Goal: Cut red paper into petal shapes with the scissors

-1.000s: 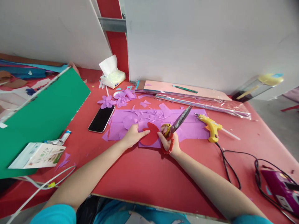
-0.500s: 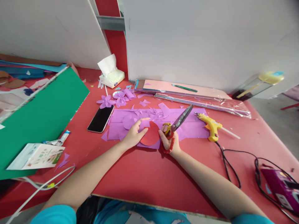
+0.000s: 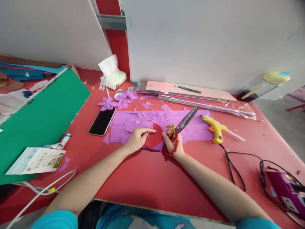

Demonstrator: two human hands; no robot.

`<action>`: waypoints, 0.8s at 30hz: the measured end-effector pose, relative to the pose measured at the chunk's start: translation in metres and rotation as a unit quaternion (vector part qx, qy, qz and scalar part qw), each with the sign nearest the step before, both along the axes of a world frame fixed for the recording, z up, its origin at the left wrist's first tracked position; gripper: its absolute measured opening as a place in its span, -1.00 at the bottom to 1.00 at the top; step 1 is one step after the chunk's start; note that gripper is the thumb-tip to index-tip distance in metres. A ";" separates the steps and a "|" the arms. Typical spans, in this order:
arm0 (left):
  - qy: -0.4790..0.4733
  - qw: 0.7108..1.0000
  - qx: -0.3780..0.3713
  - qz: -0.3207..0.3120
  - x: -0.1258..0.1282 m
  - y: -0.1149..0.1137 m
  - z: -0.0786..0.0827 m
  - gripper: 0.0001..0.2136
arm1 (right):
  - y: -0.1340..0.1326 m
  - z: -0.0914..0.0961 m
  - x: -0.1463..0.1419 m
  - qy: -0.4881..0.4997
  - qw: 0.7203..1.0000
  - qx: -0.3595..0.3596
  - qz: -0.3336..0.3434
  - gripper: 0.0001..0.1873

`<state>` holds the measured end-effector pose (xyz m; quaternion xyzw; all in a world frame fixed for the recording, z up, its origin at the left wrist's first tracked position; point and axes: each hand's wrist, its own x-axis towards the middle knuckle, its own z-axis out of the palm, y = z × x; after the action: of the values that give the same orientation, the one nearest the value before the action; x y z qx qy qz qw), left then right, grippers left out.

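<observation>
A round piece of red paper (image 3: 154, 140) is between my two hands, over the purple sheets (image 3: 197, 130). My left hand (image 3: 137, 139) pinches its left side, with the forefinger stretched across the paper's face. Scissors (image 3: 187, 120) with red and yellow handles sit in my right hand (image 3: 173, 144), blades pointing up and to the right. The right thumb also touches the paper's right edge. Purple scraps and cut rounds lie on the sheets behind my hands.
A yellow glue gun (image 3: 215, 128) lies to the right, its cord running to a purple box (image 3: 286, 190). Left are a phone (image 3: 102, 121), purple paper flowers (image 3: 107, 103) and a green board (image 3: 47, 117). Tissues (image 3: 114, 79) and wrapped paper packs (image 3: 205, 103) line the back.
My left forefinger has come over the front of the red paper, and the purple bit seen at its upper left no longer shows. My right hand and the scissors have hardly moved.
</observation>
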<state>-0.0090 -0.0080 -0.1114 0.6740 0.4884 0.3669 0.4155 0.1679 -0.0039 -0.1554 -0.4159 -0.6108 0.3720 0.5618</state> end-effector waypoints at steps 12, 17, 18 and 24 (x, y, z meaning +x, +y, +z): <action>0.053 0.999 0.000 0.002 -0.001 -0.001 0.016 -0.76 | -0.001 0.005 -0.001 0.015 1.000 -0.021 -0.008 -0.88; 0.082 0.996 0.023 0.008 -0.007 0.003 0.032 -0.77 | -0.001 0.015 0.002 0.038 0.993 -0.110 0.005 -0.86; 0.086 0.996 0.026 0.008 -0.009 0.004 0.037 -0.78 | -0.002 0.018 0.003 0.040 0.992 -0.121 0.007 -0.84; 0.102 0.994 0.048 0.005 -0.016 0.010 0.073 -0.76 | -0.018 0.032 0.017 0.029 0.978 -0.204 0.011 -0.80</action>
<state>-0.0245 0.0021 -0.0388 0.7246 0.5132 0.3215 0.3288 0.1849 -0.0219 -0.1231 -0.5043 -0.5098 0.5066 0.4788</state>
